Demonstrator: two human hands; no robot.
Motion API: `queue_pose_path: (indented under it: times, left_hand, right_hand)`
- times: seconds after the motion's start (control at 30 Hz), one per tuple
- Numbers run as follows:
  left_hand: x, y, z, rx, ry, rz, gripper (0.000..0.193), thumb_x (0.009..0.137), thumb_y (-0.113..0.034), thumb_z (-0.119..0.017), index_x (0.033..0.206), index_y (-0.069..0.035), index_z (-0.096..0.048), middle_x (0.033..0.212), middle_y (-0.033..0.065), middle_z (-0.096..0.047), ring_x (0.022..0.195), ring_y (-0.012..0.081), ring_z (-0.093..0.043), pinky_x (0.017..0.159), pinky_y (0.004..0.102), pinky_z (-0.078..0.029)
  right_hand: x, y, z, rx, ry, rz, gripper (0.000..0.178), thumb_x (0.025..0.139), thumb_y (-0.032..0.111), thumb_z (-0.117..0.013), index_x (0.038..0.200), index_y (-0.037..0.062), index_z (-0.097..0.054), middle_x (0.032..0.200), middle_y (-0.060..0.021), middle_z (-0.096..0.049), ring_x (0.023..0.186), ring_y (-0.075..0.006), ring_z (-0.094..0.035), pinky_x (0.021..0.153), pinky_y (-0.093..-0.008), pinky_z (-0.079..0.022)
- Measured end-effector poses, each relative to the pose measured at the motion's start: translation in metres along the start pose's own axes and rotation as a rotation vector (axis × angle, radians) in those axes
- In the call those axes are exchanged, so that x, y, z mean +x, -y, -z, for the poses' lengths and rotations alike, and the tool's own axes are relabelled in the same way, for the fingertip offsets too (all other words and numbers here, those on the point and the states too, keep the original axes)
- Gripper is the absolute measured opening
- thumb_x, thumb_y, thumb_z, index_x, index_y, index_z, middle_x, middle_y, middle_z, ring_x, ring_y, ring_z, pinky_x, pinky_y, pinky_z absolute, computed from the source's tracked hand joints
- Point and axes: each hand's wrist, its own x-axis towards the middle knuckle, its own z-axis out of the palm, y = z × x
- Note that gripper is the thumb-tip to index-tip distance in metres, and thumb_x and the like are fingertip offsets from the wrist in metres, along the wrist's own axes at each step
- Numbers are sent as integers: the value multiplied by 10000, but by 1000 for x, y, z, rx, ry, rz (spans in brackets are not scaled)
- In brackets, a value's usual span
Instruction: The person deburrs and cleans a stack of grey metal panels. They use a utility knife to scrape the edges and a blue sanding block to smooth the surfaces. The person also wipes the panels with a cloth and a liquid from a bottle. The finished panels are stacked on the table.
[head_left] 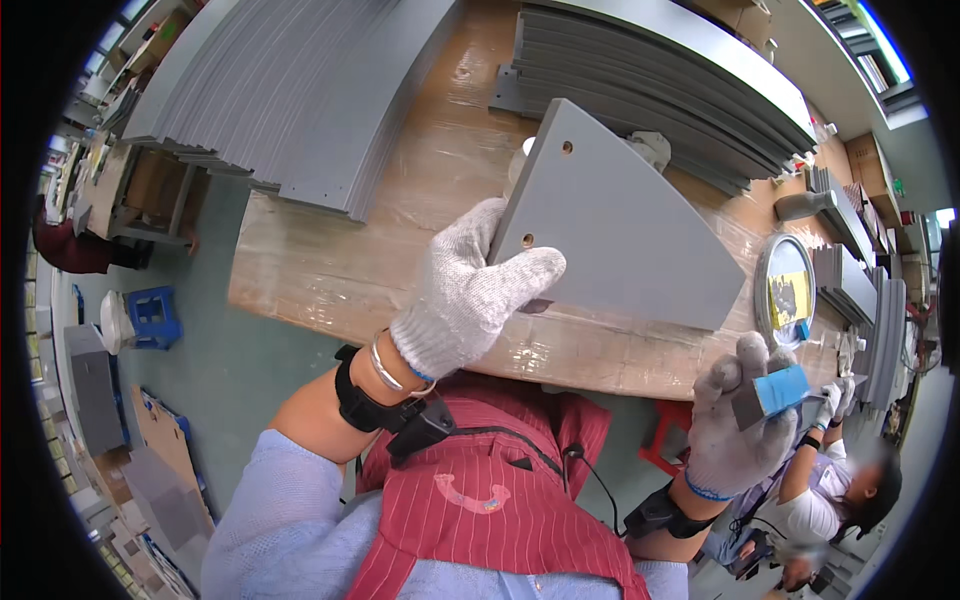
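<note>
Panel (630, 235), flat and matt grey, sits at one o'clock from the person's chest, tilted above the plastic-covered table (300, 262); from where I stand I cannot tell whether its lower edge touches down. It is a lopsided wedge: on its own dial, a straight edge at nine, a narrow tip at eleven, a long slope running down to nearly four, then a short clipped side. Two round holes with brownish insides lie along the straight edge, one by the tip, one just beside the thumb. The face looks smooth and evenly coloured. The gloved left hand (465, 295) pinches that straight edge, thumb over the face, other fingers behind. Around three o'clock, the gloved right hand (738, 445) shows its palm, fingers curled about a blue-and-grey block (782, 388). One stack of grey boards (300, 100) lies at eleven o'clock.
</note>
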Motion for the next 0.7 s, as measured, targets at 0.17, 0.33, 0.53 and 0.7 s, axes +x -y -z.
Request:
queue_pose_path:
  times: [0.17, 0.33, 0.53, 0.7]
  left_hand:
    - [-19, 7, 22, -163, -17, 158, 594, 907, -38, -640, 1449, 23, -407, 1200, 146, -637, 999, 248, -691, 798, 376, -627]
    - [-27, 27, 37, -380, 18, 215, 642, 998, -403, -471, 1479, 13, -388, 1321, 154, -582, 1166, 272, -625, 918, 442, -585]
    - [-27, 30, 43, -573, 87, 204, 949, 975, -744, -201, 1522, 21, -331, 1429, 171, -521, 1301, 277, -538, 1064, 432, -477]
    - [-28, 31, 44, -711, 155, 223, 1063, 926, -812, -148, 1528, 49, -305, 1467, 190, -488, 1356, 283, -483, 1123, 365, -396]
  right_hand:
    - [21, -33, -26, -403, 32, -27, 589, 825, 217, -759, 1321, 3, -526, 1165, -171, -618, 1014, -289, -632, 909, -395, -513]
    - [46, -70, -72, -707, 101, -91, 524, 760, 1, -761, 1251, -31, -582, 1157, -121, -647, 1086, -193, -623, 975, -337, -491]
    - [54, -93, -97, -1106, 531, 116, 444, 718, 29, -837, 1134, 20, -681, 1057, -117, -715, 923, -208, -700, 822, -343, -553]
    - [55, -96, -116, -1403, 882, 284, 462, 678, 148, -868, 1102, 79, -694, 980, -114, -718, 889, -327, -699, 794, -393, -554]
